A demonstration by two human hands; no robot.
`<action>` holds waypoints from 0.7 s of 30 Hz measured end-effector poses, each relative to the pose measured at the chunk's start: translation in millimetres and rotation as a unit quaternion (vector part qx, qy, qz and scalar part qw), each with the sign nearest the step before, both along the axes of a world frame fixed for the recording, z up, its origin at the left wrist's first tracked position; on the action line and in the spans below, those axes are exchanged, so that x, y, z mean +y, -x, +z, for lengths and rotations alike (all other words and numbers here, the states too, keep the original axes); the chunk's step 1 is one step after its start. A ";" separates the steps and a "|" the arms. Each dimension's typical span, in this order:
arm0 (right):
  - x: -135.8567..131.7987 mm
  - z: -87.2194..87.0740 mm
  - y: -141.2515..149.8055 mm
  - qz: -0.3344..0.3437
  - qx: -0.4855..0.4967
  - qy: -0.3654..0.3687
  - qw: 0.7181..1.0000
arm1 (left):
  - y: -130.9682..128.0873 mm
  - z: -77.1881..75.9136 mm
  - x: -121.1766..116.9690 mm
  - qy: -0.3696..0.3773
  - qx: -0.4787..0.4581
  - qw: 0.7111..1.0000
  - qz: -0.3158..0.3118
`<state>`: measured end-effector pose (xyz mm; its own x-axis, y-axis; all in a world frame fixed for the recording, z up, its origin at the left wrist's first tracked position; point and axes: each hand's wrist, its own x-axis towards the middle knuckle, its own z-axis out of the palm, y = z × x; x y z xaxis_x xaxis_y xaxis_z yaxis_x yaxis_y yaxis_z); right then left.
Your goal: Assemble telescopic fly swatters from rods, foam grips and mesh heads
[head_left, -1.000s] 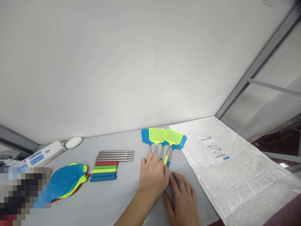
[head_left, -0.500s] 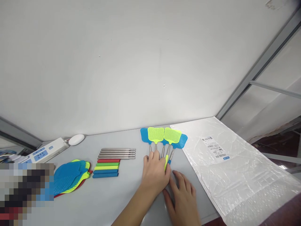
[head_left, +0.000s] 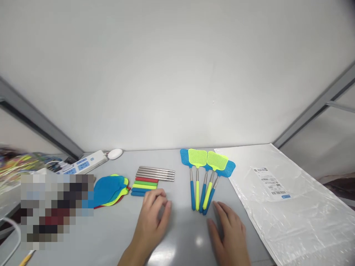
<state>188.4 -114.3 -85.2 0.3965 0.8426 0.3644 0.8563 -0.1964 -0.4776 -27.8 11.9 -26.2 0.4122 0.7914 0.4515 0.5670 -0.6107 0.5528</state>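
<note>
Five swatters [head_left: 204, 188] whole, others in pieces

They lie fanned on the bench [head_left: 180, 229], seemingly finished. Unfitted: rods [head_left: 155, 173], coloured grips [head_left: 145, 186], stacked heads [head_left: 109, 190]; judged about half done. Left hand [head_left: 152, 214] loosely curled, empty, near the grips; right hand [head_left: 230, 231] relaxed, empty, beside the swatters.

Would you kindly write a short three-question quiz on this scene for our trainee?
1. How many fly swatters lie fanned out on the table?
2. True or false: of the loose coloured tubes, the red tube lies nearest the metal rods.
3. Fill in the blank: the hand nearer those tubes is the person's ____ hand.

Key: 1. Five. 2. True. 3. Left hand.
</note>
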 end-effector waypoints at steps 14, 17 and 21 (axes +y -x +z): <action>15.9 24.2 16.3 0.117 0.061 -0.038 0.991 | 90.1 -3.5 -7.5 0.005 0.040 0.991 0.130; 45.2 45.9 38.2 0.206 0.008 -0.023 0.978 | 83.2 -1.6 -10.4 0.019 0.087 0.989 0.120; 94.1 83.3 68.6 0.329 -0.108 0.044 0.937 | 82.3 -5.9 -10.4 0.004 0.128 0.980 0.150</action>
<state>119.8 -20.2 -1.9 -0.2939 0.9097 0.2934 0.8809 0.3769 -0.2863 -110.0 1.6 -32.1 0.2598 0.8972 0.3572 0.8413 -0.3919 0.3724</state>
